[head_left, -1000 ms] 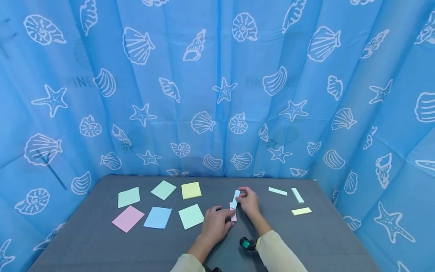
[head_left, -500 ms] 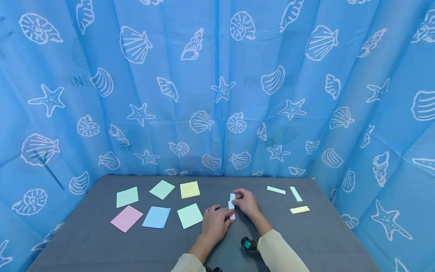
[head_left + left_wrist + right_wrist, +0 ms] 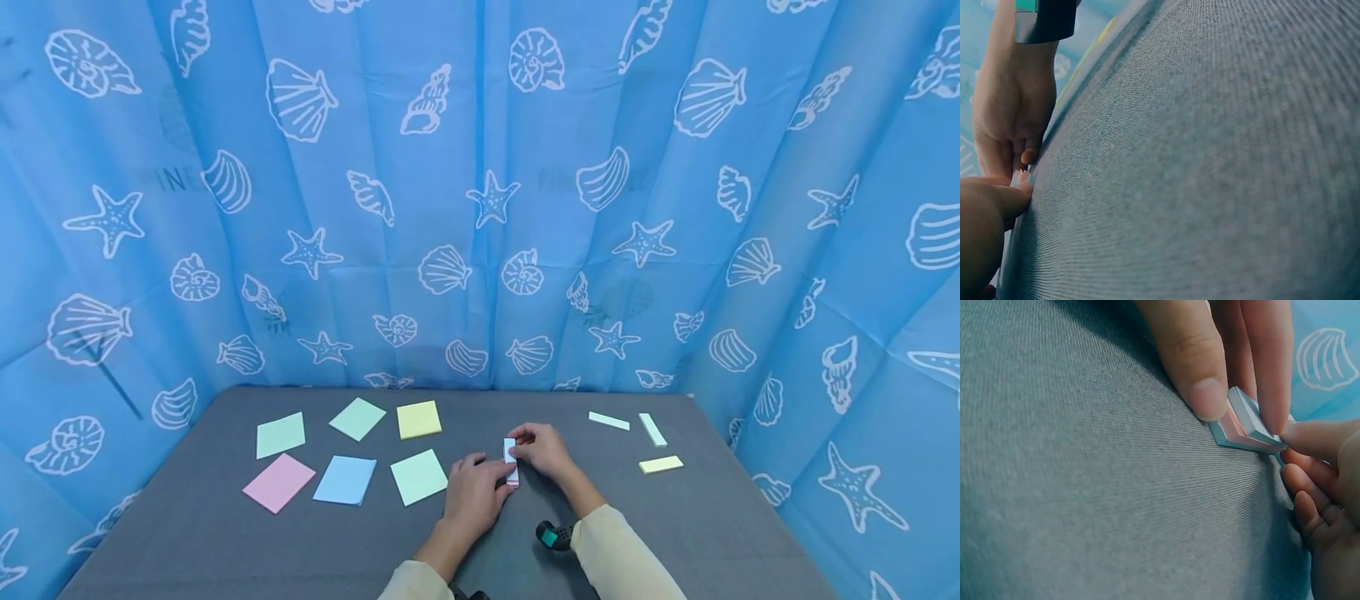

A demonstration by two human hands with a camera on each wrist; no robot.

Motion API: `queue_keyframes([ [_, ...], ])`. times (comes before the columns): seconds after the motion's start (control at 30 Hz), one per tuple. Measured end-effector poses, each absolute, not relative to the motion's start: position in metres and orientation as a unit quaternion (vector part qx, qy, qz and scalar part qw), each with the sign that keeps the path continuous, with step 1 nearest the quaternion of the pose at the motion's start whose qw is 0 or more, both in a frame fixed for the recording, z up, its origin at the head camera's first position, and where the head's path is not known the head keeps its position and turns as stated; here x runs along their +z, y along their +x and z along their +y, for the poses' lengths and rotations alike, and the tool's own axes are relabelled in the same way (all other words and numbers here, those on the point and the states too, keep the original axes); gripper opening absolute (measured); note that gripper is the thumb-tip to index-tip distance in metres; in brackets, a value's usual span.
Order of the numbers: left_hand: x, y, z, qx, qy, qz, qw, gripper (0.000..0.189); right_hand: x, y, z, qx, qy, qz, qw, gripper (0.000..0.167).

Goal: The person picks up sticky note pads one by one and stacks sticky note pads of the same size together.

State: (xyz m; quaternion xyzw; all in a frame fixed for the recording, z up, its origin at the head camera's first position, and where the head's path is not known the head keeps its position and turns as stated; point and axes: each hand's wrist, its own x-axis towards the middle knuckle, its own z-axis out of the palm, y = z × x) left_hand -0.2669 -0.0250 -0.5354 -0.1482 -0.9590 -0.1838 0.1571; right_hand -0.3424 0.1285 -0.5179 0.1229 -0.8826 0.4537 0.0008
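The left hand [image 3: 472, 496] holds the near part of a small paper stack [image 3: 1249, 415] between thumb and finger, and the right hand [image 3: 546, 452] pinches its far end, some fingers tucked out of sight. From the head, a finger covers part of the stack, leaving a pale blue top and a pink edge; only the right wrist view shows pink sandwiched between pale blue layers, slightly fanned. The left wrist view gives barely a sliver of it beside the thumb. Whether the stack touches the grey table [image 3: 712, 533] all along is hard to make out. Nearer the person than the stack, a black wrist device [image 3: 557, 536] shows its green patch, while the left sleeve [image 3: 417, 582] is cut off. Left of the stack lie six square notes [image 3: 279, 483], right of it three loose strips [image 3: 661, 464]; beyond it hangs a shell-print curtain [image 3: 465, 167], its dark lettering too faint to read
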Motion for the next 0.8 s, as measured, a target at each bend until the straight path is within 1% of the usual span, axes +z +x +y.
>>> queue_keyframes([
  [0.33, -0.5359, -0.2658, -0.0248, -0.189, -0.139, -0.96, 0.153, 0.038, -0.5137, -0.3418, 0.1308, 0.427, 0.145, -0.892, -0.016, 0.009],
  [0.57, -0.5356, -0.2649, -0.0258, -0.192, -0.142, -0.958, 0.157, 0.037, -0.5114, -0.3411, 0.1299, 0.424, 0.14, -0.894, -0.029, 0.008],
  [0.8, -0.5364, -0.2655, -0.026, -0.193, -0.142, -0.958, 0.158, 0.036, -0.5115, -0.34, 0.1299, 0.417, 0.144, -0.897, -0.026, 0.008],
])
